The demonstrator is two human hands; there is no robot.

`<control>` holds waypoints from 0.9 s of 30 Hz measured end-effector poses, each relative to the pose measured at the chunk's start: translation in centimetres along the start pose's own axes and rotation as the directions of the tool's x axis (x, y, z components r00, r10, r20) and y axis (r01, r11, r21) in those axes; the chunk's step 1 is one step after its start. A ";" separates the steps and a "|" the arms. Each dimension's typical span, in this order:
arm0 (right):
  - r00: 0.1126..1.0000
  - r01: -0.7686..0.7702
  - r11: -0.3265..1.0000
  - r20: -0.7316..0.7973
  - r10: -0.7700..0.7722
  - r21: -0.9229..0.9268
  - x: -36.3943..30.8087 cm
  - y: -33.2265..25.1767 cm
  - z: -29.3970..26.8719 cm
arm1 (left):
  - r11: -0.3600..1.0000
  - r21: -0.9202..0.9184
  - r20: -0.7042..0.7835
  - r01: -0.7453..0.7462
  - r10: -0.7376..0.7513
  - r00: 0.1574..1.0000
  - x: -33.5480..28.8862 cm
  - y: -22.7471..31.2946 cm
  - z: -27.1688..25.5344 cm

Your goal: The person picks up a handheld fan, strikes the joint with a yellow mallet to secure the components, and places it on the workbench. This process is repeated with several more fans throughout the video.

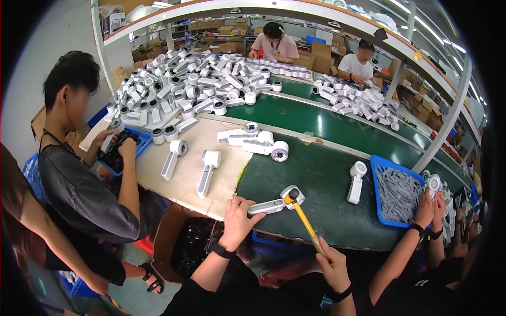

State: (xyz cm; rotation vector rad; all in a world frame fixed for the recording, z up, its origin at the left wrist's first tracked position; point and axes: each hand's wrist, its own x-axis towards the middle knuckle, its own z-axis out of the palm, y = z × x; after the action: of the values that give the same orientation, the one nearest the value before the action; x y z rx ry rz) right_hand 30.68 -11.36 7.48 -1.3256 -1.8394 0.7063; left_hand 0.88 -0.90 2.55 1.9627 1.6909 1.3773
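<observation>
The green bench [327, 171] is the biggest thing before me, bearing the blue tray [375, 161] toward its right end. Well to the left of the tray and beyond it rises the pile [179, 84] of white units, heaped, I suppose, to keep plenty within reach. Nearer, but also well left of the tray, a tan sheet [224, 179] covers part of the bench, perhaps to spare the shells from scuffs.

Left of the tray and closer to me, my right hand [333, 263] is closed round the low end of the hammer [305, 223], which leaves most of its yellow shaft clear. Its black head overlaps the round end of the unit [273, 205]; whether they touch, I cannot tell. That unit is left of the tray too, its handle's end clamped in my left hand [240, 217], seemingly to steady it with my fingers away from the hammer. Smallest are the grey strips [395, 190], jumbled inside the tray, whose walls probably stop them scattering.
</observation>
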 end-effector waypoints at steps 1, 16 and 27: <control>1.000 0.000 1.000 0.007 0.000 0.002 0.3 -0.6 0.1 | 0.999 0.030 0.001 -0.018 0.018 1.000 0.0 -0.1 0.0; 0.994 0.084 0.984 0.079 -0.072 -0.154 1.1 -1.5 3.1 | 0.995 -0.098 0.045 0.003 0.002 0.999 0.5 -1.2 0.6; 0.965 0.129 0.978 0.246 -0.085 -0.166 1.2 -4.4 4.1 | 0.977 -0.164 0.012 0.135 -0.134 0.991 -0.5 -1.6 0.7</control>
State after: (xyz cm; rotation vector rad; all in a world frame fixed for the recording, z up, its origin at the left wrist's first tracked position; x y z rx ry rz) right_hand 24.69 -11.62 8.91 -1.2865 -2.1957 0.6776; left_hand 0.38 -0.54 0.86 1.7268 1.6200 1.4178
